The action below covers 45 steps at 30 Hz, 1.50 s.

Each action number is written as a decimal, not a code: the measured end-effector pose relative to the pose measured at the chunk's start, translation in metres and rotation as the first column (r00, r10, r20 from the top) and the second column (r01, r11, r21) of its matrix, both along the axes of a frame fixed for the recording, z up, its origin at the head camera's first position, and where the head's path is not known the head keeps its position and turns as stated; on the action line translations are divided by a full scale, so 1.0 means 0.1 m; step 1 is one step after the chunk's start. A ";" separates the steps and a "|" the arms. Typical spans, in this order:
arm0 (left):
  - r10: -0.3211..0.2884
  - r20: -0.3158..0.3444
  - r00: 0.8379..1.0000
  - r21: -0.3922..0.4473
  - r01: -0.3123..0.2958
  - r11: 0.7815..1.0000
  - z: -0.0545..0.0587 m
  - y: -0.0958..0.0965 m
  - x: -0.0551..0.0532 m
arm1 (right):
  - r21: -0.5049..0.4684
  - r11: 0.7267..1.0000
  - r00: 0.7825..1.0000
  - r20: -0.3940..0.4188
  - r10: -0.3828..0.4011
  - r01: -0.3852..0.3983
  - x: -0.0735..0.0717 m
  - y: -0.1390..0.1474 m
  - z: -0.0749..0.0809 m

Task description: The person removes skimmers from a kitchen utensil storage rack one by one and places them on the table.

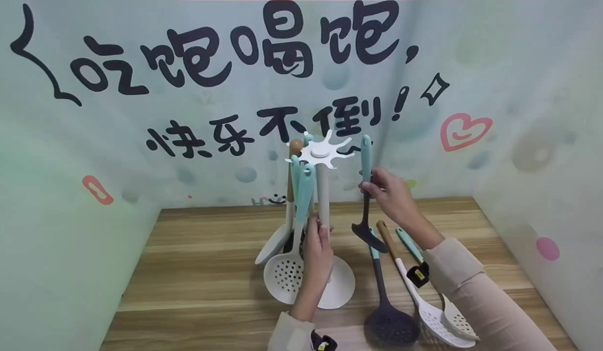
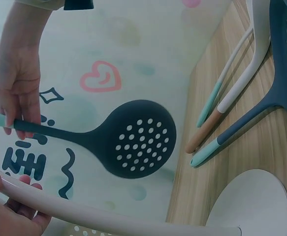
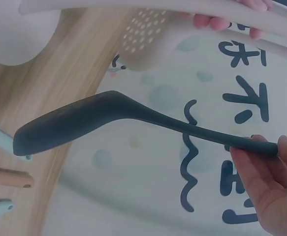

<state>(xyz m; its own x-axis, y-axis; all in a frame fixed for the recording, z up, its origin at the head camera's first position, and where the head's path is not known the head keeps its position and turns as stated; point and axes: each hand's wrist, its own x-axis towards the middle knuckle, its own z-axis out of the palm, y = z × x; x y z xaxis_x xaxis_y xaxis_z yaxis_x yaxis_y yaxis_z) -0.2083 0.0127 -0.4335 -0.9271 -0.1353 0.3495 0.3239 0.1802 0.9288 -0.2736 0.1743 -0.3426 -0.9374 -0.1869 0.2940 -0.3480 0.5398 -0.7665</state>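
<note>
Dark grey with a mint handle, a perforated skimmer [image 1: 366, 209] is held upright in the head view, its long axis roughly parallel to the white pole [image 1: 323, 192] of a utensil stand. The right hand [image 1: 391, 192] pinches its stem just below the mint handle, fingers clamped there; the left hand [image 1: 318, 253] grips the pole lower down, above the round base [image 1: 343, 287]. The star-shaped hook top [image 1: 321, 152] lies just left of the mint handle, a narrow gap between them, the right hand being nearer the skimmer. A white skimmer [image 1: 286, 278] hangs on the stand's left. Toward the near right corner of the worktop [image 1: 204, 263] lie a second dark skimmer [image 1: 391, 326] and a white slotted spoon [image 1: 406, 280] with a brown handle.

From the left wrist, the holed face shows, pointing from the right fingers toward the worktop's edge, apart from the pole in the left fingers.

From the right wrist, the held skimmer appears edge-on; its stem runs from the pinching fingers into an angled head.
</note>
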 end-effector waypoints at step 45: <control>-0.029 0.057 0.998 -0.002 0.029 1.000 0.00 -0.02 0.01 | 0.369 0.911 0.982 -0.017 -0.190 0.183 0.12 1.50 -0.66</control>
